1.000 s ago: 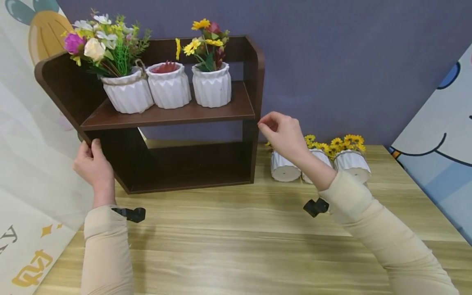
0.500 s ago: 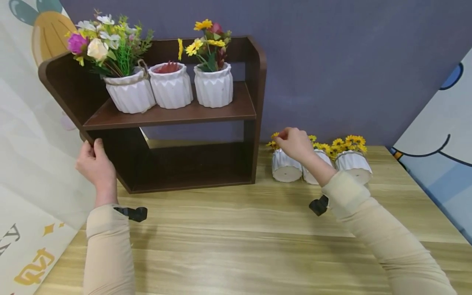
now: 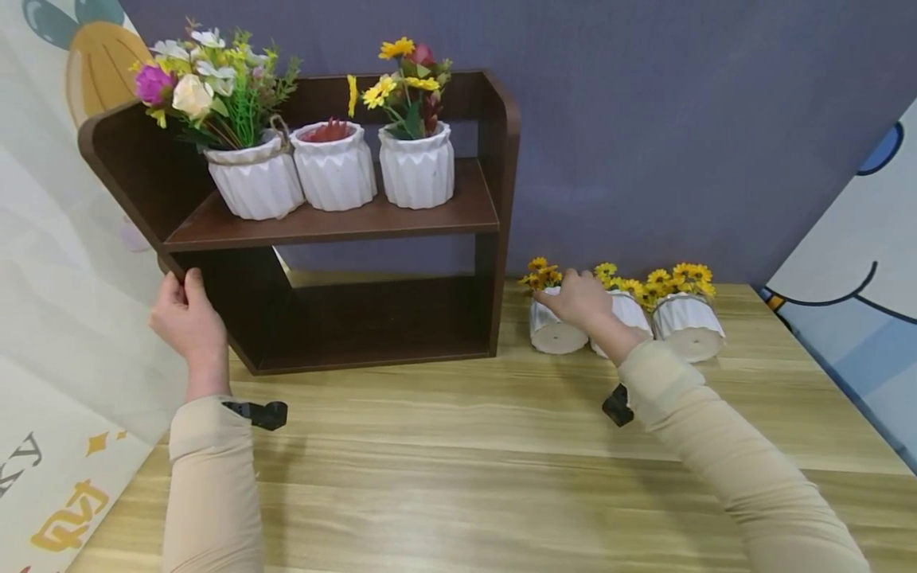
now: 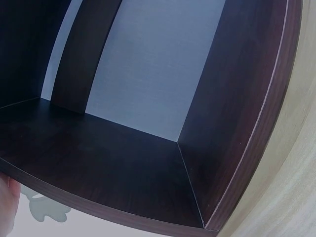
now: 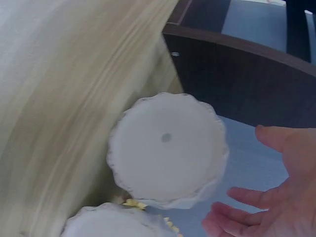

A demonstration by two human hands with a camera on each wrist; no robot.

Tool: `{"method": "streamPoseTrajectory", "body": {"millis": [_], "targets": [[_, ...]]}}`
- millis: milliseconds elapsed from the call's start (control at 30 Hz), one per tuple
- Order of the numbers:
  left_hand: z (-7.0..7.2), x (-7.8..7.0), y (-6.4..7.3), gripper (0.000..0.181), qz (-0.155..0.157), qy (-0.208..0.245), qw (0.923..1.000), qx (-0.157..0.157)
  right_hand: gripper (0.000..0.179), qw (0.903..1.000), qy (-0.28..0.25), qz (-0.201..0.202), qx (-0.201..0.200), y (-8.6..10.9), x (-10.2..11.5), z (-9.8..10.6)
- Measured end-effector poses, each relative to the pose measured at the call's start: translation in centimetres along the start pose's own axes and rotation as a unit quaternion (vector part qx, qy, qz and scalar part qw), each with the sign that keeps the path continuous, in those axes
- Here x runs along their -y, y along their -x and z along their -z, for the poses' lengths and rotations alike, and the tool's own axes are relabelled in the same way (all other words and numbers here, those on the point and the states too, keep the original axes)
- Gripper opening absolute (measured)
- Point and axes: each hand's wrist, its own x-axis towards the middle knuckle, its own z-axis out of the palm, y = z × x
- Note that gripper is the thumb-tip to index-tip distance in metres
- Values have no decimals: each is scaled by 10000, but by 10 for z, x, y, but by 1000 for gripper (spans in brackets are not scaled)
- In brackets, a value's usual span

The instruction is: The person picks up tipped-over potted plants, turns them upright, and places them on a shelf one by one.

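In the head view my left hand (image 3: 188, 322) grips the front edge of the left side panel of a dark brown shelf (image 3: 380, 231). A bit of that hand shows at the lower left of the left wrist view. My right hand (image 3: 582, 301) is over the leftmost of several white flower pots lying on their sides. That pot (image 3: 557, 333) has yellow flowers (image 3: 539, 272) and its round base faces me. In the right wrist view the thumb and fingers are spread beside the pot's base (image 5: 168, 148); I cannot tell whether they touch it.
On the upper shelf board stand a pot of mixed flowers (image 3: 254, 183), a pot with a red plant (image 3: 333, 167) and a pot of yellow and red flowers (image 3: 417, 167). Two more lying pots, one (image 3: 689, 326) at the far right, are on the wooden table (image 3: 444, 461).
My right hand has moved from beside the shelf's right panel, right and down to the leftmost lying pot. My left hand stays on the shelf's edge.
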Motion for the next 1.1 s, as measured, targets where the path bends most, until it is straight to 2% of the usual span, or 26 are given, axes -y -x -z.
{"method": "streamPoseTrajectory", "body": {"millis": [133,267,600,833,1100], "targets": [[-1,1,0,29,23,7,10000,1,92,9997,-77,-236,87,-3,-4,-9],[-1,2,-1,28,48,9,10000,-2,95,9995,-156,-283,54,-5,-7,-18],[-1,0,1,29,63,51,10000,8,90,9987,-376,-226,-268,-7,-12,-31],[-1,1,1,29,47,60,10000,9,84,9986,-379,-28,-359,-9,-12,-33],[-1,2,0,28,42,41,10000,28,85,9967,-715,2,-376,-12,-12,-35]]}}
